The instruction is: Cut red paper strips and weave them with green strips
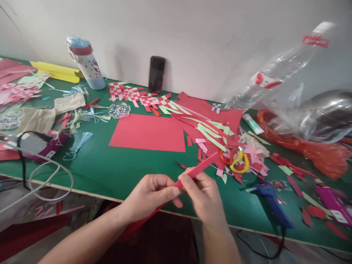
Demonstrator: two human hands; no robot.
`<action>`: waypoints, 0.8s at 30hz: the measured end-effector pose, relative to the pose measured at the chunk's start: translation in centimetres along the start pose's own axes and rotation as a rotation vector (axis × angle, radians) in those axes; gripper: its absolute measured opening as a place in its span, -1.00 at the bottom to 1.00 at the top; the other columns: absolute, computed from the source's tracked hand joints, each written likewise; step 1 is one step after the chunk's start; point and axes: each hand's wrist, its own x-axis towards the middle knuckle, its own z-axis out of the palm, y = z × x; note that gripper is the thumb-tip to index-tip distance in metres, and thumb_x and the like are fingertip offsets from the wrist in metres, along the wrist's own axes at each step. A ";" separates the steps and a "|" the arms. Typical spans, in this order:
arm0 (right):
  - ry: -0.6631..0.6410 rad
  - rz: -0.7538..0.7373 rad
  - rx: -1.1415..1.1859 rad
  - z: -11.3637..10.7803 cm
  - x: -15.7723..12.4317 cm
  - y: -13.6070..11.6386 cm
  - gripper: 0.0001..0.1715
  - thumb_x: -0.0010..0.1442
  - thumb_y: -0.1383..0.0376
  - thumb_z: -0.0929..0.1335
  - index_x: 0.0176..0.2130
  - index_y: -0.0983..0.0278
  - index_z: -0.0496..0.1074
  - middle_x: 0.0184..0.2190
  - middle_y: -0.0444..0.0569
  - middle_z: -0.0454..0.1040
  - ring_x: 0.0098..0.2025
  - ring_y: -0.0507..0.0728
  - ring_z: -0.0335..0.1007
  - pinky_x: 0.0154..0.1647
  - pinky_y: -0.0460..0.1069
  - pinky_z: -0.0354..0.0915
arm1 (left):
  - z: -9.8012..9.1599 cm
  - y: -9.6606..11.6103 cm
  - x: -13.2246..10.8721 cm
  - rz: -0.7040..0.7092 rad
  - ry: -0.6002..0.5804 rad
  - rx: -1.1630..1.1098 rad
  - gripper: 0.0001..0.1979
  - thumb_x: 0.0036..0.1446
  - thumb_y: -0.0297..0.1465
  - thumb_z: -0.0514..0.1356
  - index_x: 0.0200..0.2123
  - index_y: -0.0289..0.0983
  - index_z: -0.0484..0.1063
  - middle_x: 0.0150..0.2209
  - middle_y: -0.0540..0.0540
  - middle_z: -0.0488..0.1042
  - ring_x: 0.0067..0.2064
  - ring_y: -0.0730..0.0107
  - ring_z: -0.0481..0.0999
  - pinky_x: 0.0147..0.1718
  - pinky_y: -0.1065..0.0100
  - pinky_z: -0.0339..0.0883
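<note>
A long red paper strip [202,164] runs slantwise through both of my hands, over the table's front edge. My left hand [155,192] pinches it between thumb and fingers. Close beside it, my right hand [199,190] grips the same strip, thumb on top, and one end sticks out up and to the right. The lower part of the strip passes behind my left hand and forearm. Beyond my hands a red paper sheet [148,132] lies flat on the green table [132,172]. Yellow-handled scissors [239,163] rest among paper scraps to the right.
Woven paper pieces [137,96], a phone [156,74] and a bottle [88,64] stand or lie along the wall. At right are a blue glue gun [273,203], a large plastic bottle [283,68] and an orange bag [324,157]. Tassels [82,141] and a white cable [51,159] are at left.
</note>
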 end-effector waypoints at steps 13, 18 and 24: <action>0.057 -0.033 0.033 -1.6 1.0 0.0 -0.64 0.13 0.06 0.47 -0.47 0.26 0.41 -0.60 -0.23 0.14 -0.57 -0.05 -0.02 -0.60 -0.09 0.00 | -0.3 -0.1 -0.4 -0.096 -0.024 0.008 -0.58 0.11 -0.04 0.29 -0.44 -0.34 0.49 -0.46 -0.11 0.60 -0.57 0.59 0.10 -0.55 0.44 -0.09; 0.051 -0.045 0.055 -1.8 1.1 -0.1 -0.66 0.15 0.07 0.46 -0.45 0.26 0.44 -0.59 -0.21 0.18 -0.57 -0.05 -0.01 -0.60 -0.09 0.01 | -0.4 -0.1 -0.4 -0.077 -0.023 0.017 -0.61 0.14 -0.09 0.29 -0.45 -0.33 0.49 -0.46 -0.11 0.61 -0.57 0.59 0.08 -0.55 0.44 -0.11; -0.222 0.027 -0.013 -0.4 0.3 -0.4 -0.67 0.18 0.06 0.43 -0.41 0.25 0.43 -0.65 -0.22 0.27 -0.61 -0.04 0.15 -0.61 -0.11 0.10 | 0.1 -0.2 -0.3 0.015 0.032 0.038 -0.63 0.17 -0.12 0.26 -0.44 -0.33 0.49 -0.43 -0.13 0.61 -0.46 0.48 0.35 -0.40 0.43 0.17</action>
